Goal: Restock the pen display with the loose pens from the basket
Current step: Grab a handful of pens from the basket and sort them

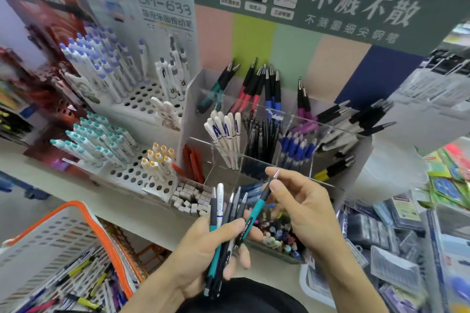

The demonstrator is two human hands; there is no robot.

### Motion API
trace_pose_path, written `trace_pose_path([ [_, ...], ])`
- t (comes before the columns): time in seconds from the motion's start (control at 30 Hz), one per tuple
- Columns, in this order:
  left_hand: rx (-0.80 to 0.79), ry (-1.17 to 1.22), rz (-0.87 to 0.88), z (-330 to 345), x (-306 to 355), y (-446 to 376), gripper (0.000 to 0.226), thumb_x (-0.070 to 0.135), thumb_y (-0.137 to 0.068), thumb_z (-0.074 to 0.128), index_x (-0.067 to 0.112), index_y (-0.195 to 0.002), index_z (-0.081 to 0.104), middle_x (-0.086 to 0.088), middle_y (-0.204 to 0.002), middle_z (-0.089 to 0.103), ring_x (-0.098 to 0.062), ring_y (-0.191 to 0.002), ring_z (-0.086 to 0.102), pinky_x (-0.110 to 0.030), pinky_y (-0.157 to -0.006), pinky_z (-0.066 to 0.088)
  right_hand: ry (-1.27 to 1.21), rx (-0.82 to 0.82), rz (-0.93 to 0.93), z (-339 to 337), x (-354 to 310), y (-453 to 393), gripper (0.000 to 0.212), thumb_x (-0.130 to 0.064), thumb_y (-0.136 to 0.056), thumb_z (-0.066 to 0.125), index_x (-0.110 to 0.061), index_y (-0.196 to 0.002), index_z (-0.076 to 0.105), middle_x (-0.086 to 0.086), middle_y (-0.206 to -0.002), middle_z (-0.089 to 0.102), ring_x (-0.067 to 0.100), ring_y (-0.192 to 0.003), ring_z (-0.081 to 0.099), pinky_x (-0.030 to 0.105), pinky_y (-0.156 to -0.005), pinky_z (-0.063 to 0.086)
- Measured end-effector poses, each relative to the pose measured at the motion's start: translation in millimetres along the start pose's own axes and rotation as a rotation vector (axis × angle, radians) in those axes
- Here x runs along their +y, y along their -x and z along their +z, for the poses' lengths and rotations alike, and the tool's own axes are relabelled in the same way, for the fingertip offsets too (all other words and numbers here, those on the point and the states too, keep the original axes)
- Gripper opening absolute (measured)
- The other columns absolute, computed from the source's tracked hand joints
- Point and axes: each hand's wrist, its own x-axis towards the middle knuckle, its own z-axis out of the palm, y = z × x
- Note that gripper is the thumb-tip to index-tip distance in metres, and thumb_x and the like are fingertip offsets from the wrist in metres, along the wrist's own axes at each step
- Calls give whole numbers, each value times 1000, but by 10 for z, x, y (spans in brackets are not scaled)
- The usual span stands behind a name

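Right hand (302, 208) pinches teal pen (255, 213) near its tip, long axis slanting up-right; left hand (211, 249) grips bundle of pens (223, 213); matching teal pens (216, 89) stand in display's (330, 129) back-left slot, up-left of grip; right hand nearer; basket (84, 213) lower left.

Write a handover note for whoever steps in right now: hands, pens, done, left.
Left hand: grips a bundle of loose pens, tips up.
Right hand: pinches a teal pen near its tip; its lower end sits among the bundle.
Basket, lower left: many loose pens inside.
Clear display: compartments already hold pens by colour; two teal ones stand back left.
Done: a handful picked up.
Left: likely slot the teal pen back left, then sort the bundle and the basket.
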Motion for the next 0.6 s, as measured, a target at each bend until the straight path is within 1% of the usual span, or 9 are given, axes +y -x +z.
trace_pose_path([
  [0.07, 20, -40, 31, 7, 16, -5, 38, 17, -88, 72, -4, -117, 61, -26, -100, 69, -22, -46, 55, -22, -33, 39, -17, 7, -9, -12, -29, -11, 28, -2, -96, 64, -15, -121, 63, 8, -90, 77, 18, -73, 73, 25, -59, 56],
  [0.13, 41, -63, 47, 31, 27, -16, 38, 13, -89, 73, -7, -117, 58, -22, -89, 70, -18, -43, 52, -21, -32, 37, -36, 21, -27, -31, -68, -13, 26, -1, -95, 66, -14, -118, 61, 9, -92, 78, 20, -77, 75, 26, -61, 58],
  [0.17, 60, -61, 49, 50, 33, -18, 35, 11, -90, 72, -8, -117, 57, -20, -84, 70, -16, -40, 50, -20, -32, 36, -38, 25, -39, -43, -95, -12, 25, -1, -94, 67, -13, -116, 62, 9, -93, 78, 22, -79, 76, 27, -62, 59],
  [0.23, 105, -41, 57, 90, 41, -29, 37, 11, -87, 68, -7, -116, 56, -21, -83, 69, -15, -39, 47, -20, -32, 35, -35, 25, -69, -66, -155, -16, 25, -2, -91, 72, -15, -112, 65, 11, -94, 77, 24, -82, 77, 29, -64, 61],
  [0.33, 160, -43, 69, 131, 26, -62, 46, 22, -81, 72, -7, -114, 59, -21, -78, 67, -17, -40, 42, -21, -32, 35, -15, 40, -160, -97, -279, -57, 27, 0, -88, 76, -18, -106, 69, 14, -91, 74, 27, -79, 76, 32, -61, 61],
  [0.43, 171, -50, 27, 138, 14, -90, 41, 34, -82, 74, -3, -96, 67, -20, -65, 55, -19, -38, 38, -21, -34, 34, -56, 185, -319, -153, -506, -131, 25, 1, -88, 75, -13, -107, 67, 15, -90, 73, 30, -78, 76, 33, -60, 62],
  [0.5, 147, 25, 9, 160, 11, -83, 30, 33, -84, 78, 5, -91, 71, -20, -71, 52, -21, -42, 41, -23, -35, 35, -89, 319, -486, -156, -705, -218, 24, 1, -90, 74, -7, -110, 63, 13, -91, 73, 29, -78, 77, 35, -63, 63],
  [0.53, 136, 90, 8, 175, 4, -77, 28, 29, -85, 77, 4, -96, 70, -20, -75, 54, -22, -46, 44, -24, -35, 37, -95, 378, -572, -133, -796, -288, 24, 0, -91, 73, -6, -112, 61, 9, -91, 73, 27, -78, 77, 36, -65, 64],
  [0.6, 118, 203, 10, 209, -4, -55, 33, 17, -88, 67, -3, -114, 63, -18, -80, 57, -23, -51, 49, -26, -36, 41, -62, 466, -724, -43, -938, -478, 26, -2, -93, 73, -7, -113, 58, 2, -92, 72, 21, -79, 76, 38, -71, 64],
])
